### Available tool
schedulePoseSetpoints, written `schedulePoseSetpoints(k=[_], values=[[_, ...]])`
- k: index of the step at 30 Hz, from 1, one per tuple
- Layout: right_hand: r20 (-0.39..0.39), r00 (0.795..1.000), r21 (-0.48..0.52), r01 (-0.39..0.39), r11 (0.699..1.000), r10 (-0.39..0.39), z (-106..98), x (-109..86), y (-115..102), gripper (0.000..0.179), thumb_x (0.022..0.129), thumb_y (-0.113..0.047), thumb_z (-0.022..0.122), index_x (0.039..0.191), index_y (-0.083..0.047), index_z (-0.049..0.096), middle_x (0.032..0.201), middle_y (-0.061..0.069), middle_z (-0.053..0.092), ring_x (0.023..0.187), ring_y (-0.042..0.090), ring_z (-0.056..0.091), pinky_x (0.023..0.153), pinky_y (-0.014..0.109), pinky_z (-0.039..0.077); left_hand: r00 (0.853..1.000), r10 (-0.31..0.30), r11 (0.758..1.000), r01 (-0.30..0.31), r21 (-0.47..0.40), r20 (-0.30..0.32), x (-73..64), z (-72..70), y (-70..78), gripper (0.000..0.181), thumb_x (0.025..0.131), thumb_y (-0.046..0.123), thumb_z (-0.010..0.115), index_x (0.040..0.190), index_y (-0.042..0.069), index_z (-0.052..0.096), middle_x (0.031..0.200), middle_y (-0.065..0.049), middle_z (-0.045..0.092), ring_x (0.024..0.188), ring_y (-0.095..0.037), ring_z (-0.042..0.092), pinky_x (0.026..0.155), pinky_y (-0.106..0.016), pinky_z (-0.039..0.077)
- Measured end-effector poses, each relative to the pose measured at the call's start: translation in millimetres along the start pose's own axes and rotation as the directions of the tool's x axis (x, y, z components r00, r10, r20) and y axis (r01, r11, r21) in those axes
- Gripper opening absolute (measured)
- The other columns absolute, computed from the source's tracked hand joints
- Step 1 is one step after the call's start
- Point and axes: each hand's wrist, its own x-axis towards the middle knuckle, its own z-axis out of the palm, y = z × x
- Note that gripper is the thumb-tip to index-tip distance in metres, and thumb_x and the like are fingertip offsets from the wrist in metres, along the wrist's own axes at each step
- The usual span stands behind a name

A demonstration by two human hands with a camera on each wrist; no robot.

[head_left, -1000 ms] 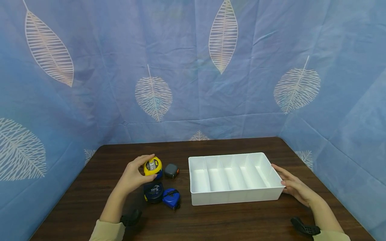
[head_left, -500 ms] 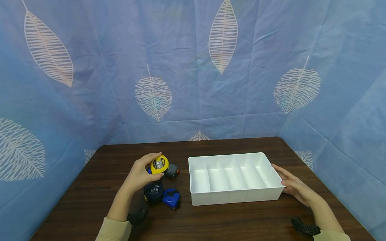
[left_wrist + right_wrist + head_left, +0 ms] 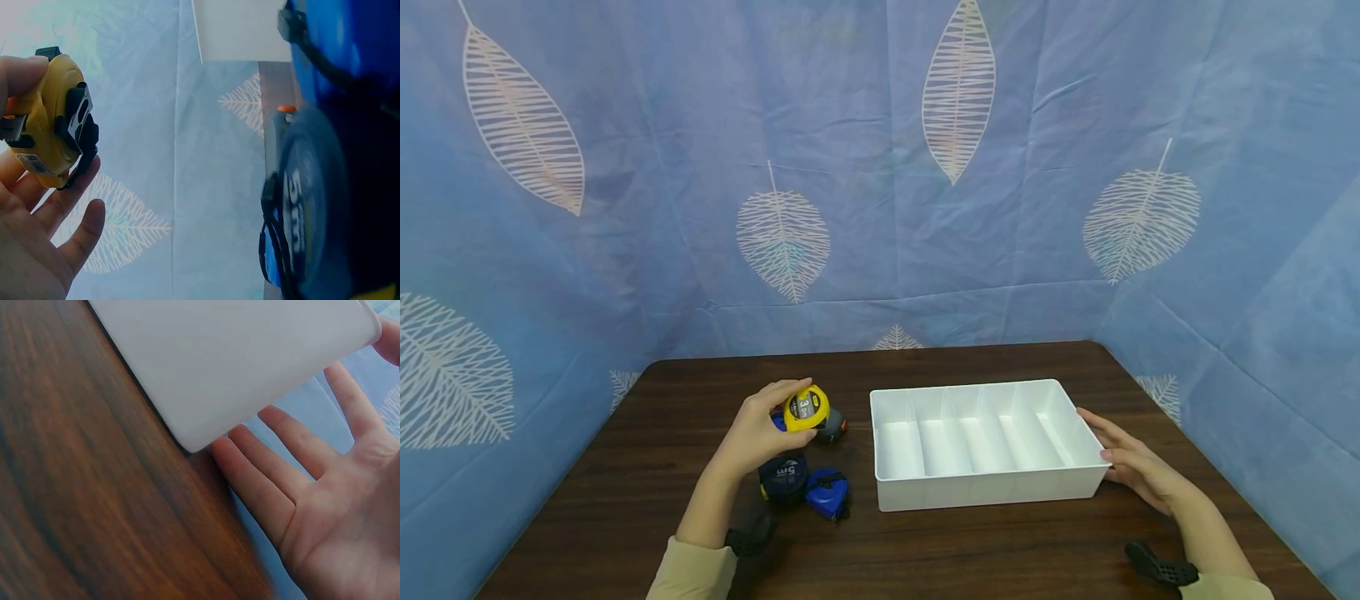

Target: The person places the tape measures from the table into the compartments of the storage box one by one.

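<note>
My left hand [image 3: 760, 437] pinches a yellow tape measure [image 3: 807, 408] between thumb and fingers, above the table. In the left wrist view the tape measure [image 3: 53, 122] shows its side with a metal clip. Below it lie a dark blue tape measure marked 5m [image 3: 784, 477], a blue one with a black strap [image 3: 828, 493], a grey one [image 3: 831, 427] and another blue one [image 3: 778, 421], the last two partly hidden. My right hand [image 3: 1138, 467] rests against the right end of a white divided tray [image 3: 977, 492]. Its fingers are fairly straight in the right wrist view, with the thumb at the rim.
The tray's compartments hold nothing and are parted by thin upright walls. Everything stands on a dark wood table [image 3: 970, 550]. A blue cloth with leaf prints [image 3: 865, 233] hangs behind and at both sides.
My left hand has lifted the yellow tape measure and carried it a little to the right, uncovering part of the blue one beneath. My right hand and the tray have stayed put.
</note>
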Motion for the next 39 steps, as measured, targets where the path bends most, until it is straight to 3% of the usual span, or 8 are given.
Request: schedulePoseSetpoints(k=[26, 33, 39], values=[[0.005, 1.000, 0.003, 0.001, 1.000, -0.001, -0.7, -0.5, -0.5, 0.062, 0.099, -0.006, 0.033, 0.155, -0.014, 0.008, 0.143, -0.026, 0.032, 0.121, 0.008, 0.048, 0.088, 0.036, 0.047, 1.000, 0.029, 0.998, -0.029, -0.049, -0.012, 20.5, 18.6, 23.9, 0.069, 0.072, 0.016, 0.085, 0.134, 0.014, 0.057, 0.127, -0.003, 0.057, 0.098, -0.018, 0.053, 0.079, -0.034, 0.051], [0.004, 1.000, 0.000, 0.004, 1.000, -0.004, 0.1, 0.1, -0.9, 0.062, 0.099, -0.006, 0.033, 0.155, -0.016, 0.009, 0.142, -0.027, 0.032, 0.120, 0.006, 0.048, 0.088, 0.036, 0.047, 1.000, -0.004, 0.998, 0.004, -0.055, 0.004, 20.2, 24.5, 24.6, 0.069, 0.072, 0.018, 0.085, 0.135, 0.015, 0.057, 0.131, -0.006, 0.055, 0.100, -0.021, 0.052, 0.081, -0.042, 0.052], [-0.001, 1.000, -0.003, 0.008, 1.000, -0.008, 0.7, -0.1, -0.2, 0.064, 0.098, -0.008, 0.035, 0.155, -0.016, 0.008, 0.142, -0.026, 0.031, 0.120, 0.005, 0.048, 0.089, 0.036, 0.047, 1.000, -0.008, 0.998, 0.010, -0.060, 0.023, 20.2, 27.9, 26.7, 0.069, 0.072, 0.019, 0.085, 0.135, 0.016, 0.057, 0.131, -0.005, 0.054, 0.106, -0.021, 0.052, 0.081, -0.032, 0.052]])
